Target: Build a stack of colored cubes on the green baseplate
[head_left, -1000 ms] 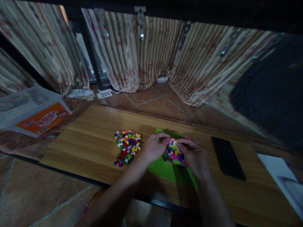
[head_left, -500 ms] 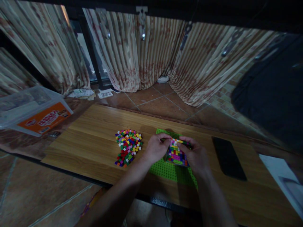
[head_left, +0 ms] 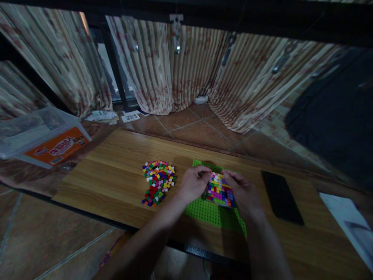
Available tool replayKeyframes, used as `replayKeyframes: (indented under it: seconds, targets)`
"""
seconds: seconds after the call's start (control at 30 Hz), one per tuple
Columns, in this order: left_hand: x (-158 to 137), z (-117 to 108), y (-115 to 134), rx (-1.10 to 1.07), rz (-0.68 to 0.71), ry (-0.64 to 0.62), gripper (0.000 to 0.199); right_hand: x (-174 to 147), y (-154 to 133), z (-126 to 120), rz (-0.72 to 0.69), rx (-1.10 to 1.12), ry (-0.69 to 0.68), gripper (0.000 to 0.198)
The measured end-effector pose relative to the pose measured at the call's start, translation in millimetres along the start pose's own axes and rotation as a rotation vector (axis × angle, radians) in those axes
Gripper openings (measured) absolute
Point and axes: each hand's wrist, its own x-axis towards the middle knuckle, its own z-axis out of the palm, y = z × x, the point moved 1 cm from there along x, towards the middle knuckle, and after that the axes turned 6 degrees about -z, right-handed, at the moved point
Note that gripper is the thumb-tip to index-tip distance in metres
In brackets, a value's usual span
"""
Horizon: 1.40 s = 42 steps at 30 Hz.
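A block of small multicoloured bricks (head_left: 219,189) is over the green studded baseplate (head_left: 204,212); whether it is fixed to the plate I cannot tell. My left hand (head_left: 194,182) is closed at the block's upper left corner, thumb and forefinger pinched together. On the other side my right hand (head_left: 241,190) has its fingers closed round the upper right edge, the thumb on the coloured face. Any single brick between the fingertips is too small to make out. Left of the plate lies a loose pile of small coloured bricks (head_left: 159,181).
The wooden table (head_left: 101,175) carries a black phone-like slab (head_left: 281,196) at right, with a white sheet (head_left: 346,221) beyond it. A clear plastic box (head_left: 43,136) with an orange label stands at far left. Striped curtains (head_left: 186,70) hang behind, and a dark cloth shape (head_left: 335,112) fills the right.
My right thumb has shifted up and right from the block's face towards its top edge, baring more of the coloured bricks. My left hand stays almost where it was.
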Motion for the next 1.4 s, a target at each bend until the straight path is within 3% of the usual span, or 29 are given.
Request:
replayKeyframes:
  seconds: [0.33,0.93,1.13,1.4]
  targets:
    - [-1,0,4,-0.022,-0.02,-0.011,0.022,2,-3,6,-0.056,-0.208,-0.038,0.043]
    - [-5,-2,10,0.043,-0.025,0.003,0.023,1,-2,7,-0.038,-0.217,-0.007,0.041]
    - [-8,-2,14,0.074,-0.023,0.015,0.023,1,-5,9,0.016,-0.331,0.002,0.044]
    - [-10,-1,17,0.093,-0.024,0.038,0.025,4,-3,8,-0.032,-0.374,-0.001,0.045]
